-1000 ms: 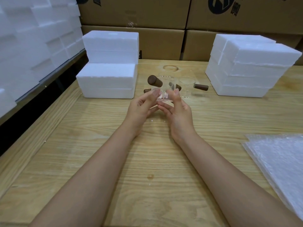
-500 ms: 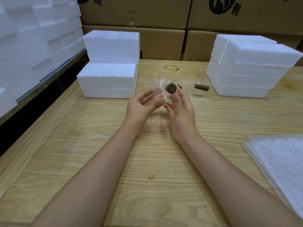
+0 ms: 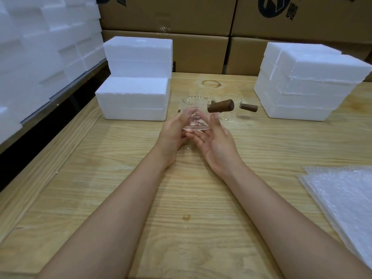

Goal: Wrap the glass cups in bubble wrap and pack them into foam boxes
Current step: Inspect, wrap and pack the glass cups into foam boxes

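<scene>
Looking down along two bare forearms onto a pale wooden table. At the far left, off the table, white foam blocks are piled high. Next, at the table's left rear, stands a stack of closed white foam boxes, a lower one in front and taller ones behind.

Just right of that stack, near the middle of the table, the left hand grips a clear glass cup, its fingers curled round the cup's left side. The cup is upright between the two hands, and faint measuring marks show on its wall. A dark wooden handle sticks out from near its rim to the right. The right hand lies palm up beside and beneath the cup. Its fingers are almost straight and rest against the cup's right side, and its thumb reaches under the base.

Just behind the held cup, a second glass cup stands on the table, its own wooden handle pointing right. A faint outline behind these may be another glass, but it is too faint to tell.

Farther right sits a second foam stack, several boxes high. At the near right edge, sheets of bubble wrap lie flat on the table. Brown cardboard cartons line the back from left to right.
</scene>
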The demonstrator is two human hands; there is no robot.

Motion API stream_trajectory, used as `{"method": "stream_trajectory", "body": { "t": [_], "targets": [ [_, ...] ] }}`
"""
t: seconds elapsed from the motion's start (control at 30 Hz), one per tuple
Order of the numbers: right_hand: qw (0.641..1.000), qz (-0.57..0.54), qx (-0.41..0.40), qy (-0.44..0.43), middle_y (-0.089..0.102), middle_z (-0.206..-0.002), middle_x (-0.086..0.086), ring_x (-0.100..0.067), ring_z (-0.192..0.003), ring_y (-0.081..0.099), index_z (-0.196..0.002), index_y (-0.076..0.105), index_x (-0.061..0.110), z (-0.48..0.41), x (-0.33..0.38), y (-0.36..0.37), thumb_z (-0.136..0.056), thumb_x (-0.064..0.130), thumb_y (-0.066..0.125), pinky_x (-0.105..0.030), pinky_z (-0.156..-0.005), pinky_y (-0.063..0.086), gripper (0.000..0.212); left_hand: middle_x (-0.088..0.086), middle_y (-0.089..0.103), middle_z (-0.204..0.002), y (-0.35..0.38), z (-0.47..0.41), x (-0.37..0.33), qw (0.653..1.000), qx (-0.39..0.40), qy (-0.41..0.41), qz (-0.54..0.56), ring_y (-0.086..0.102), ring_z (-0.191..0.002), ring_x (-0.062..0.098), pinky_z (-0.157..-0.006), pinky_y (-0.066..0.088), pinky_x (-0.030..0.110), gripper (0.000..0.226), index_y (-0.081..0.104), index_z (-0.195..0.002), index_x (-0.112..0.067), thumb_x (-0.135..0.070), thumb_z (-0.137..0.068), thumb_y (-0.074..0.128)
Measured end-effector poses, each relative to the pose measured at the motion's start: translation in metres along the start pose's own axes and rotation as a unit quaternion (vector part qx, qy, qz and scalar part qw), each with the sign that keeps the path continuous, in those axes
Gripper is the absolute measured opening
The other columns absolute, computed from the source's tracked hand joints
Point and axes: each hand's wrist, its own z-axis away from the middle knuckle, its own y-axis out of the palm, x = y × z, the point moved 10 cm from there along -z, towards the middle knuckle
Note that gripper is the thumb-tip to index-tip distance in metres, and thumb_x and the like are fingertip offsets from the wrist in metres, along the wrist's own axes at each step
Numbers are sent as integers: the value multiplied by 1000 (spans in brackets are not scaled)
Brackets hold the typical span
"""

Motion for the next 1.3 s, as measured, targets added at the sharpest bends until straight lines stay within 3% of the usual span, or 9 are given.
{"method": "stream_trajectory", "body": {
  "t": [0.13, 0.37, 0.47, 0.6, 0.77, 0.9, 1.03, 1.2, 1.3],
  "targets": [
    [999, 22, -23, -27, 72, -91, -6, -22, -73, 70, -106, 57, 12, -1, 6, -6, -94, 31, 52, -29, -70, 59, 23, 5, 70, -98, -3, 1, -3, 999, -12, 25, 22, 65, -77, 13, -66, 52, 24, 48, 64, -112, -12, -44, -76, 62],
    [938, 238, -181, -175, 57, -69, 5, -9, -48, 49, -85, 55, 21, 12, 43, -34, -101, 27, 43, -22, -47, 41, 20, 6, 74, -100, -14, -2, -6, 997, -56, 49, 30, 70, -98, 24, -78, 57, 30, 56, 67, -102, -15, -53, -61, 68],
    [928, 223, -158, -252, 56, -69, 8, -5, -58, 50, -86, 56, 25, 23, 60, -27, -97, 39, 41, -21, -56, 42, 23, 8, 75, -93, -11, -1, -3, 999, -44, 27, 12, 72, -85, 30, -65, 58, 28, 57, 66, -99, -14, -56, -61, 67],
    [885, 325, -116, -311, 60, -65, 24, 7, -58, 53, -84, 50, 24, 33, 67, -2, -93, 21, 57, -7, -57, 40, 12, 5, 75, -81, -3, -1, 2, 1000, -6, 0, -7, 72, -67, 23, -57, 56, 26, 42, 65, -97, -11, -46, -75, 61],
    [887, 306, -172, -300, 56, -56, 22, 6, -54, 50, -76, 48, 25, 30, 69, -18, -92, 14, 60, -8, -56, 39, 22, 9, 74, -94, 6, 2, -1, 999, 29, 9, -11, 72, -75, 22, -69, 59, 30, 52, 64, -103, -9, -45, -66, 68],
    [896, 271, -217, -276, 57, -56, 14, 2, -56, 50, -72, 48, 22, 28, 69, -29, -93, 16, 58, -10, -59, 41, 24, 8, 70, -110, 12, 5, -2, 998, 63, 21, 2, 70, -91, 20, -80, 57, 31, 44, 55, -118, -8, -21, -77, 64],
    [924, 208, -245, -206, 55, -58, 3, -15, -57, 47, -70, 49, 17, 21, 58, -43, -96, 23, 54, -34, -60, 40, 26, 8, 63, -124, 15, 5, -2, 995, 94, 43, -5, 61, -116, 23, -94, 51, 37, 63, 45, -123, -15, 3, -69, 73],
    [945, 133, -261, -143, 41, -41, 10, -7, -35, 31, -70, 45, 13, 14, 45, -52, -97, 22, 51, -19, -40, 27, 30, -3, 63, -122, 16, 4, -4, 994, 87, 65, -9, 55, -122, 13, -99, 47, 30, 71, 45, -116, -24, 8, -58, 73],
    [940, 159, -261, -152, 45, -50, 3, -12, -42, 36, -69, 44, 14, 14, 49, -51, -97, 23, 51, -24, -45, 30, 30, 2, 66, -118, 14, 4, -4, 995, 74, 64, -9, 60, -117, 20, -95, 50, 33, 71, 48, -118, -20, 6, -59, 77]
  ]
}}
